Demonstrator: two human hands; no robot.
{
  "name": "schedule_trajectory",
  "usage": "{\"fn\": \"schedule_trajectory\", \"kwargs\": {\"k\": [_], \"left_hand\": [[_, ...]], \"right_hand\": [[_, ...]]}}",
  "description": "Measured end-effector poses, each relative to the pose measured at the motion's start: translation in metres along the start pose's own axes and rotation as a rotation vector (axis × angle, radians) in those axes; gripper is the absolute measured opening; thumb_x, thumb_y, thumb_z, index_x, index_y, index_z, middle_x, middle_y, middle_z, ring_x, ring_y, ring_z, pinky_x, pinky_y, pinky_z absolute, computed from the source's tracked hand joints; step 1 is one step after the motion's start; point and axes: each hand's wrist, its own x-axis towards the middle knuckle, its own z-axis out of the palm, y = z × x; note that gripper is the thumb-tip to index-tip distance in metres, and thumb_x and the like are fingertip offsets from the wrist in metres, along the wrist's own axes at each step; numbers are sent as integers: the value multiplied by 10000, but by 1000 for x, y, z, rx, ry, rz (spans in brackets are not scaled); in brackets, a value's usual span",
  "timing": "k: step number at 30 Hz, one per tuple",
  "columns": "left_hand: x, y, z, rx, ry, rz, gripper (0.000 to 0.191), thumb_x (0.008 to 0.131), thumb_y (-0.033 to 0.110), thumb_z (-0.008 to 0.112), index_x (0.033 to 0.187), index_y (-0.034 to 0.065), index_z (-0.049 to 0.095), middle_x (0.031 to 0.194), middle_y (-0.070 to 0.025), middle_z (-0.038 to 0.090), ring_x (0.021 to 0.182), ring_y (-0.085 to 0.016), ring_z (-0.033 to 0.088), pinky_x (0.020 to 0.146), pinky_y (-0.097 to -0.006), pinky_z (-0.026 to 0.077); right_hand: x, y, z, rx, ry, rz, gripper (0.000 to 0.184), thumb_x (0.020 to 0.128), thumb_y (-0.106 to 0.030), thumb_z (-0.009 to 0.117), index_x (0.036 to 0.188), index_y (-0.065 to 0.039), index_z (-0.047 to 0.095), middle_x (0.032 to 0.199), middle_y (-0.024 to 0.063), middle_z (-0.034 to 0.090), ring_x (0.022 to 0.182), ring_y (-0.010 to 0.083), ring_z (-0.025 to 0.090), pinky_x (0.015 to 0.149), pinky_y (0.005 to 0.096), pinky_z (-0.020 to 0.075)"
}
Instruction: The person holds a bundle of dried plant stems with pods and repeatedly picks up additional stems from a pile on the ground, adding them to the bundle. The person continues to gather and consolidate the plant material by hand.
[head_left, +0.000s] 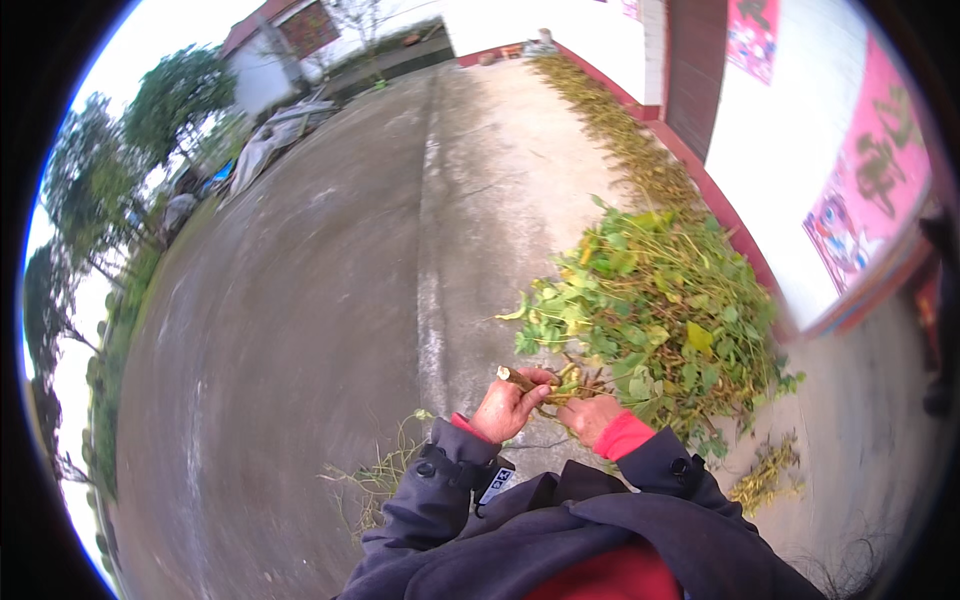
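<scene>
My left hand (506, 409) grips a thick cut plant stalk (517, 377), whose pale sawn end points up and to the left. Close beside it, my right hand (592, 417) has its fingers curled at the pods and stems (577, 386) of the same plant; whether they hold or only touch these is hard to make out. Just beyond both hands spreads a large heap of leafy bean plants (660, 300), green with some yellow leaves. The stalk's lower part is hidden among fingers and foliage.
Dried plants (622, 127) lie in a long row along the white wall (780, 150). A small dry bunch (769, 476) rests at the right. Thin loose vines (382, 472) lie by my left sleeve. A concrete seam (431, 262) runs ahead. Covered piles (274, 146) stand far left.
</scene>
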Motion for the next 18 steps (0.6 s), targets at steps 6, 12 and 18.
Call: {"fn": "schedule_trajectory", "kwargs": {"k": [6,12,18], "left_hand": [[-67,-26,-90,337,193,54,139,804,89,521,894,-17,517,774,-125,542,728,-245,545,643,-323,436],[-119,-50,-125,610,479,68,139,742,69,572,848,30,491,743,-139,523,682,-318,527,561,-379,426],[-147,-67,-155,622,706,-48,146,743,45,569,861,24,487,719,-138,510,647,-309,522,538,-357,415]], "right_hand": [[107,-91,29,-192,-362,-123,133,662,-112,538,740,-70,638,757,100,610,700,227,610,551,371,477],[172,-133,55,-28,-526,-36,187,705,-186,501,774,-83,641,780,127,616,735,287,599,628,401,471],[232,-144,96,274,-335,54,233,716,-229,449,692,-64,610,699,189,581,701,349,570,630,418,455]]}}
